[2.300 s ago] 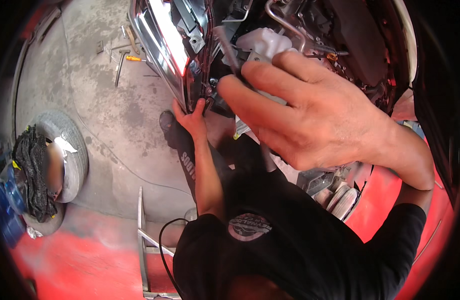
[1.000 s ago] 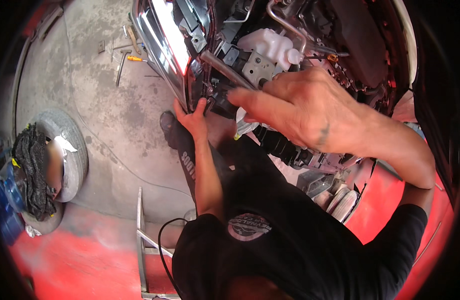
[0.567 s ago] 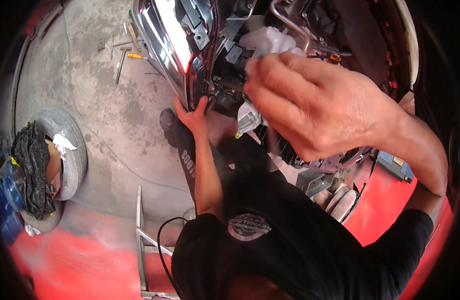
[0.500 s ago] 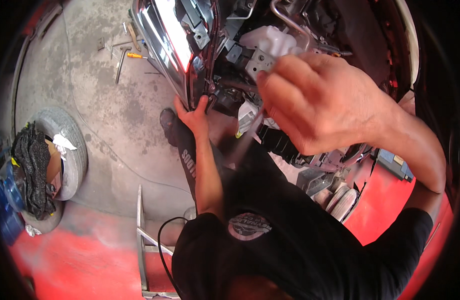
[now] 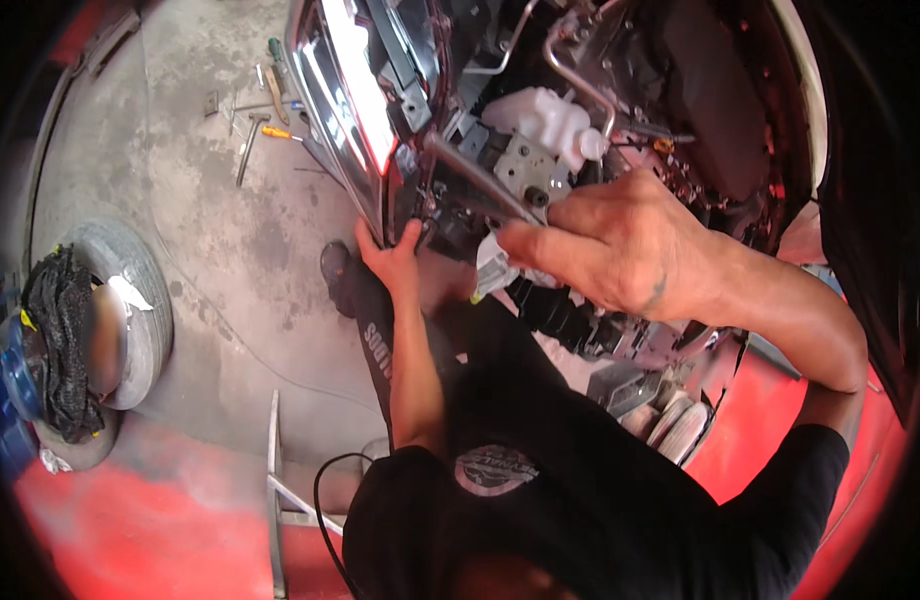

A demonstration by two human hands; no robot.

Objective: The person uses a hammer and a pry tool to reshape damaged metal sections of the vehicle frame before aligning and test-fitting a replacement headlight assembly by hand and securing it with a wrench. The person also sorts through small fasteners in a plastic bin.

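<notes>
My left hand (image 5: 395,268) holds the lower tip of a headlight (image 5: 355,90), with thumb and finger on either side of its edge. The headlight is long, glossy and chrome-trimmed, at the front corner of an opened car. My right hand (image 5: 620,245) is closed around a grey metal bar-shaped tool (image 5: 475,178), whose kind I cannot make out. The bar slants from my fingers up toward the headlight's inner edge. Just beyond the hand are a metal bracket (image 5: 520,165) with holes and a white plastic reservoir (image 5: 545,118).
On the concrete floor at the upper left lie an orange-handled screwdriver (image 5: 276,132), a T-shaped metal tool (image 5: 248,150) and other hand tools. A tyre (image 5: 150,345) with black mesh fabric (image 5: 65,340) stands left. A pale frame (image 5: 274,470) is near my left side.
My right hand has moved lower, and the tool, earlier blurred and pointing down toward me, now points up toward the headlight. My left hand keeps its hold; the whole view has shifted slightly.
</notes>
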